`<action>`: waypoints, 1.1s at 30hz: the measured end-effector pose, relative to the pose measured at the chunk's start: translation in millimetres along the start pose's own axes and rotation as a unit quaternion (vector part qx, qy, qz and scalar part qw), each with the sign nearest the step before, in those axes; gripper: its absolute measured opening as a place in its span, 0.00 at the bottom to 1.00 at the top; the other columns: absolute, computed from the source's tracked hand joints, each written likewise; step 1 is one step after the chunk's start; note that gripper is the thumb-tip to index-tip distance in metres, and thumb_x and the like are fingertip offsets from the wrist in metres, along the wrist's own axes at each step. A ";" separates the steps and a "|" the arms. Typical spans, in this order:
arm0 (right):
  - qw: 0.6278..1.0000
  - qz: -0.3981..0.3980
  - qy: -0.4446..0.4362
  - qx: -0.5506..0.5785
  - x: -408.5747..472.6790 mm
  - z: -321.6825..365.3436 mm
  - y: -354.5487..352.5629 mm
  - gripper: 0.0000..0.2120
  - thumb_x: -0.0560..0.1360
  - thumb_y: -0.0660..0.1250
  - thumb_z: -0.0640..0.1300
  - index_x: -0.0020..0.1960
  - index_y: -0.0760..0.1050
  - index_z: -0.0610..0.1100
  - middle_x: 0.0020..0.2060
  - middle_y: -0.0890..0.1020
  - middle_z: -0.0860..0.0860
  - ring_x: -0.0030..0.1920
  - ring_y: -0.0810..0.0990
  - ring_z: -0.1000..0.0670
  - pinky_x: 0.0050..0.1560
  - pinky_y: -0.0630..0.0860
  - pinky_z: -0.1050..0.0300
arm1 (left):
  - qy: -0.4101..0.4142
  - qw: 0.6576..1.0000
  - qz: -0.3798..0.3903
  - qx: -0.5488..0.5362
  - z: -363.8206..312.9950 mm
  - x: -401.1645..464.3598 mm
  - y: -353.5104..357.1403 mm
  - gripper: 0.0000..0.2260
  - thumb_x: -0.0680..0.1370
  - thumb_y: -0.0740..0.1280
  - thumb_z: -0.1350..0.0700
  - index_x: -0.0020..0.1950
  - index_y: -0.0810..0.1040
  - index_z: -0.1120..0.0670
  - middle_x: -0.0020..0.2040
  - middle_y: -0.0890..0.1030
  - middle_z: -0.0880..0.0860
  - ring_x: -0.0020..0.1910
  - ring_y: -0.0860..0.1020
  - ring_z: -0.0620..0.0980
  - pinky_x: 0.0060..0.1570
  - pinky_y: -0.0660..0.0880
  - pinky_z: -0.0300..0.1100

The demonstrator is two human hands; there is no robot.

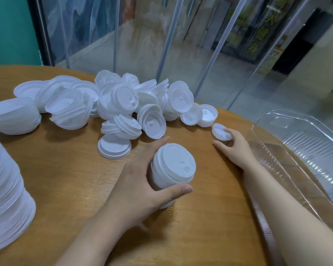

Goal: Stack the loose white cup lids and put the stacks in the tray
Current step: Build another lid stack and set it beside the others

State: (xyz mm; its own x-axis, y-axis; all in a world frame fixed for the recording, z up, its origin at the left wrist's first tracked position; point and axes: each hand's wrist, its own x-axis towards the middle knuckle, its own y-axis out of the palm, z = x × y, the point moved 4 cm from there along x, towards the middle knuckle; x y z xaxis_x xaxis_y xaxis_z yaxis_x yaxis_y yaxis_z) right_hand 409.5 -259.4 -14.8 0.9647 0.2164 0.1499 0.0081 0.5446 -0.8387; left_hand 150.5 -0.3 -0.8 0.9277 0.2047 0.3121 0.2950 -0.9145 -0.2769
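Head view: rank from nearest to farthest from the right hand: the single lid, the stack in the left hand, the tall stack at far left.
1. single lid, at the right hand fingers.
2. stack in the left hand, centre.
3. tall stack, far left edge.

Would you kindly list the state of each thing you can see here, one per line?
Left hand: grips a short stack of lids.
Right hand: pinches a single lid at the table surface.
Pile of loose lids: jumbled, unstacked, on the table.
Clear tray: holds no lids in the visible part.
Tall stack: at left edge, partly out of view.
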 end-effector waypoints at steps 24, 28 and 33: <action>0.944 0.021 -0.004 0.330 -124.1 48.2 4.0 0.08 0.84 0.63 0.39 0.62 0.76 0.43 0.30 0.82 0.37 0.29 0.84 0.43 0.31 0.77 0.57 | -0.015 0.998 0.016 -0.065 -4.5 -2.5 1.3 0.33 0.60 0.77 0.34 0.63 0.72 0.26 0.62 0.79 0.32 0.63 0.76 0.33 0.56 0.70 0.22; 0.953 -0.050 0.000 0.299 -146.3 36.8 3.3 0.11 0.84 0.64 0.40 0.62 0.77 0.51 0.31 0.80 0.43 0.29 0.77 0.50 0.33 0.74 0.59 | -0.007 0.998 0.022 -0.058 -3.3 -4.7 1.3 0.34 0.61 0.78 0.36 0.66 0.74 0.33 0.64 0.79 0.35 0.65 0.76 0.35 0.57 0.70 0.23; 0.972 -0.057 0.008 0.226 -140.1 28.1 8.2 0.11 0.79 0.72 0.49 0.60 0.79 0.55 0.44 0.84 0.50 0.43 0.81 0.47 0.46 0.77 0.53 | -0.014 0.998 0.024 -0.057 -2.7 -4.2 4.0 0.34 0.60 0.78 0.36 0.65 0.74 0.35 0.61 0.80 0.33 0.62 0.77 0.33 0.54 0.71 0.23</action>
State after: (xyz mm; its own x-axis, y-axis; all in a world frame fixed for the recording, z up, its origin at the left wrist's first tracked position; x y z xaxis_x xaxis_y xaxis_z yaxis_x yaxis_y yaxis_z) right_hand 267.0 -262.5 -28.0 0.9685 0.1236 0.2163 0.0012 0.8659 -0.5002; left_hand 147.2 -5.8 -0.8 0.9469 0.1675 0.2746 0.2231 -0.9570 -0.1854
